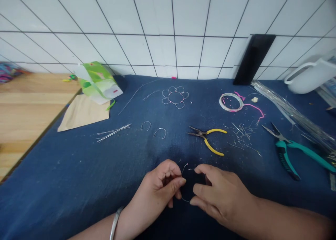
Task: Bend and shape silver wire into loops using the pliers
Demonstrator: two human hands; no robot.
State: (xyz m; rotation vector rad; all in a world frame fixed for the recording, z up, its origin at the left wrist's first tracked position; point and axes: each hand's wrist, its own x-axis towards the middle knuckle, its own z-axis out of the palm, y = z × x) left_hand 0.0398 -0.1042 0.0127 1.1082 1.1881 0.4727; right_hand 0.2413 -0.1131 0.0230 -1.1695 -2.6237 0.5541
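Note:
My left hand (168, 184), with a silver bangle on the wrist, is closed, thumb and finger pinching a thin silver wire (185, 200). One twisted end of the wire sticks up above the fingertips. My right hand (220, 191) faces it, fingers curled; a wire end shows at its index finger and the lower stretch of wire runs to its thumb. Most of the wire is hidden in the fingers. Just beyond lie yellow-handled pliers (202, 133), jaws apart, and two bent wire hoops (160, 129) (146, 122). Farther back rests a flower-shaped wire ring (175, 97).
Straight wires (113, 132) lie at left, near a green-and-white packet (98, 82). On the right are wire offcuts (243, 133), teal-handled pliers (288, 145), a white ring dish (231, 102) with pink beads, a wire bundle (296, 110), a black phone-like slab (253, 59) and a white mug (307, 75).

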